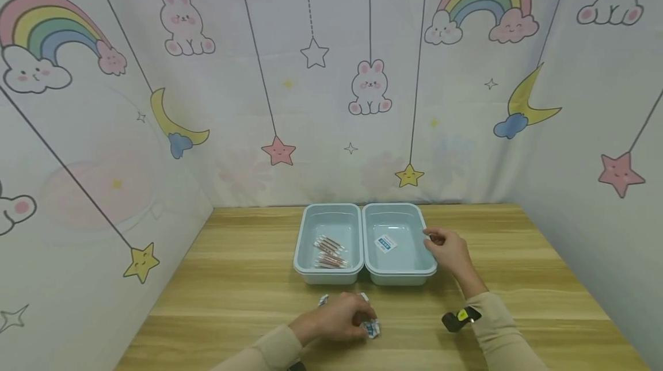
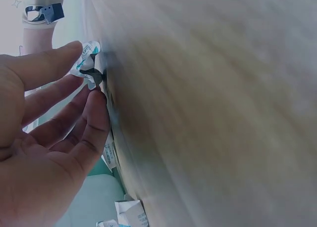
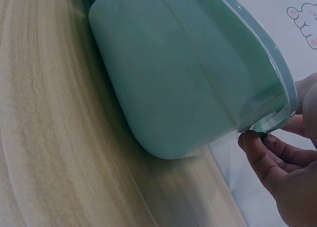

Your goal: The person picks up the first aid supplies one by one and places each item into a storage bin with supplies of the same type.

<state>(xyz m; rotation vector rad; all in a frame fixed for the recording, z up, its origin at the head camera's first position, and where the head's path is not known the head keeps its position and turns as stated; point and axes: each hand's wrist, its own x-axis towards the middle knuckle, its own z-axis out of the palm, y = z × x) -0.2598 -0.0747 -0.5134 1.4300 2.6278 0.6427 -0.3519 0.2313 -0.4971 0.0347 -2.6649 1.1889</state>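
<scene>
In the head view my left hand (image 1: 339, 317) is low over the table, in front of two pale blue plastic basins. Its thumb and fingertips pinch a crumpled white-and-blue wrapper (image 2: 88, 64). More white-and-blue wrappers (image 1: 323, 300) lie partly hidden behind that hand. My right hand (image 1: 450, 250) is at the outer side of the right basin (image 1: 400, 271), its fingers curled at the rim and gripping it. A flat white-and-blue packet (image 1: 385, 243) lies inside that basin. The left basin (image 1: 328, 272) holds several brown swabs (image 1: 330, 260) with white ends.
Both basins stand side by side on a wood-grain table (image 1: 248, 279). A patterned cloth wall (image 1: 321, 106) rises behind the table's back edge, with more cloth at left and right. A black wrist camera (image 1: 458, 319) sits at the right sleeve.
</scene>
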